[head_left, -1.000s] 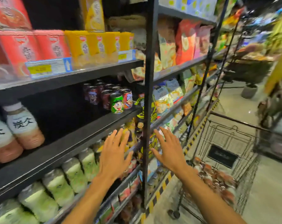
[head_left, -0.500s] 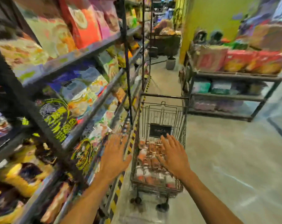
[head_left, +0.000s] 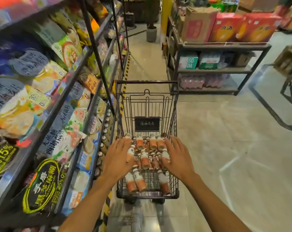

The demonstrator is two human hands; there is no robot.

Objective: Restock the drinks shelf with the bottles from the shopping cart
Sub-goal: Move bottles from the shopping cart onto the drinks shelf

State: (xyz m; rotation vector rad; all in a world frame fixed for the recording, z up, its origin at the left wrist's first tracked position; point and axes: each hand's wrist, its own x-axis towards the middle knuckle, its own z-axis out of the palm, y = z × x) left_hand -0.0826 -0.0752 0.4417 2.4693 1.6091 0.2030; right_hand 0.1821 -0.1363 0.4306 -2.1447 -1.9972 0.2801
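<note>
A black wire shopping cart (head_left: 147,101) stands in the aisle straight ahead of me. Several orange drink bottles (head_left: 144,160) with white caps and white labels lie loose on its floor. My left hand (head_left: 116,159) hovers over the cart's left side, fingers spread, empty. My right hand (head_left: 177,158) hovers over the right side, fingers spread, fingertips just above a bottle. Neither hand grips anything. The drinks shelf is out of view.
Tall black shelves (head_left: 69,84) of snack bags run along my left, close to the cart. Across the aisle stands a lower rack (head_left: 224,46) with red cartons and soda packs. Tiled floor (head_left: 217,148) lies to the right. A grey pot (head_left: 151,34) stands far down the aisle.
My view has swung right from the drinks shelf to the cart. Both open hands have moved from the shelf front to over the bottles in the cart.
</note>
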